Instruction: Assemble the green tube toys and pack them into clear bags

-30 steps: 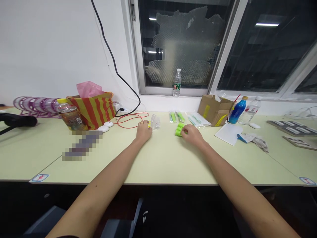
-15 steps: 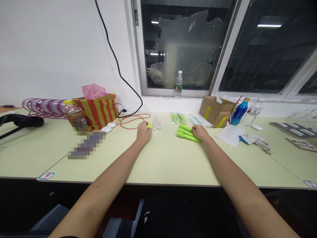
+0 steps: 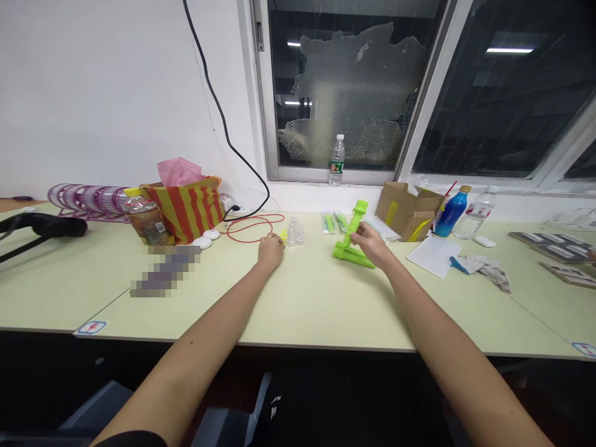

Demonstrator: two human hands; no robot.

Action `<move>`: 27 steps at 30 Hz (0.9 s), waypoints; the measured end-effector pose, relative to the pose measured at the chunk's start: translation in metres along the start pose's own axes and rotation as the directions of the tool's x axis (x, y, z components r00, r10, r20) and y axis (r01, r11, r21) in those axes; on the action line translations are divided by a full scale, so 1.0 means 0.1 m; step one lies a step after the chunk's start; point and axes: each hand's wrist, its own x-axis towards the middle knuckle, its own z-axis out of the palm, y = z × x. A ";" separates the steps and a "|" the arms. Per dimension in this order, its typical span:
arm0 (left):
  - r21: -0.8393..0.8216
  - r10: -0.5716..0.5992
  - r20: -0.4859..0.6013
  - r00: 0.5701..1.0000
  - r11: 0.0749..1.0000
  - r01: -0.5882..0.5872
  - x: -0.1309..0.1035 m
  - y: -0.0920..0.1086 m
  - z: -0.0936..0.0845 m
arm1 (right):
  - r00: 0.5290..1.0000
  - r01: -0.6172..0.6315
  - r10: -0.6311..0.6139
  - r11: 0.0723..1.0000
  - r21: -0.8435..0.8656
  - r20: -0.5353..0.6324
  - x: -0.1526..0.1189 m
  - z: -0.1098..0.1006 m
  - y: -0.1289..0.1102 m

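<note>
My right hand point(image 3: 371, 243) is closed on a bright green plastic tube point(image 3: 354, 225) with a wider, capped-looking end, lifted and tilted with that end up. Just below it, more green tubes point(image 3: 352, 255) of the same sort lie side by side on the table. My left hand point(image 3: 270, 251) rests on the tabletop, its fingers curled and partly hidden. By its fingertips are small yellow pieces point(image 3: 284, 235); whether the hand grips them I cannot make out. Right beside these stands a cluster of small clear plastic bottles point(image 3: 293, 233).
Flat packets with green items point(image 3: 328, 223) lie behind the tubes. A cardboard box point(image 3: 406, 211), a blue bottle point(image 3: 452, 212), white paper point(image 3: 431, 255) and a glove point(image 3: 487, 271) are at right. Leftward are a red cable point(image 3: 242, 231), a striped tissue box point(image 3: 189, 211) and a drink bottle point(image 3: 148, 220).
My right hand has raised one green tube from the group and tipped its wide end upward. My left hand stays by the clear bottles. The view has shifted slightly.
</note>
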 end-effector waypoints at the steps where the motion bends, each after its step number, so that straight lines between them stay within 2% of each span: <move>1: 0.002 -0.005 0.000 1.000 1.000 0.005 0.01 -0.01 0.00 | 0.994 -0.028 0.014 0.991 0.132 0.107 -0.07 0.13 -0.07; 2: 0.003 -0.007 0.000 1.000 1.000 0.007 0.02 -0.02 0.00 | 0.975 -0.086 0.036 0.970 0.226 0.218 -0.14 0.26 -0.14; 5: -0.001 0.000 0.000 1.000 1.000 0.000 0.04 -0.04 -0.02 | 0.929 -0.204 0.058 0.904 0.375 0.367 -0.32 0.55 -0.27; 7: -0.009 -0.002 -0.012 1.000 1.000 0.002 0.04 -0.04 -0.06 | 0.889 -0.266 0.070 0.883 0.387 0.453 -0.39 0.65 -0.27; 10: -0.052 -0.006 -0.090 0.996 0.999 0.002 0.03 0.02 -0.20 | 0.843 -0.320 0.137 0.906 0.279 0.521 -0.43 0.68 -0.20; 13: -0.159 0.083 -0.218 0.972 0.980 -0.119 -0.06 0.21 -0.44 | 0.851 -0.276 0.230 0.961 0.029 0.471 -0.46 0.66 -0.15; 15: -0.229 0.225 -0.148 0.963 0.940 -0.254 -0.15 0.39 -0.59 | 0.902 -0.183 0.229 0.970 -0.158 0.367 -0.48 0.65 -0.15; 17: -0.308 0.374 -0.011 0.927 0.881 -0.359 -0.27 0.59 -0.69 | 0.946 -0.073 0.163 0.950 -0.305 0.279 -0.49 0.64 -0.18; 20: -0.395 0.511 0.076 0.856 0.804 -0.444 -0.41 0.82 -0.69 | 0.952 0.038 0.085 0.921 -0.389 0.293 -0.50 0.64 -0.20; 23: -0.409 0.526 0.057 0.849 0.788 -0.460 -0.47 0.90 -0.62 | 0.932 0.078 0.077 0.911 -0.405 0.353 -0.51 0.64 -0.20; 27: -0.412 0.450 0.004 0.893 0.815 -0.408 -0.47 0.89 -0.56 | 0.925 0.076 0.110 0.884 -0.462 0.364 -0.53 0.64 -0.22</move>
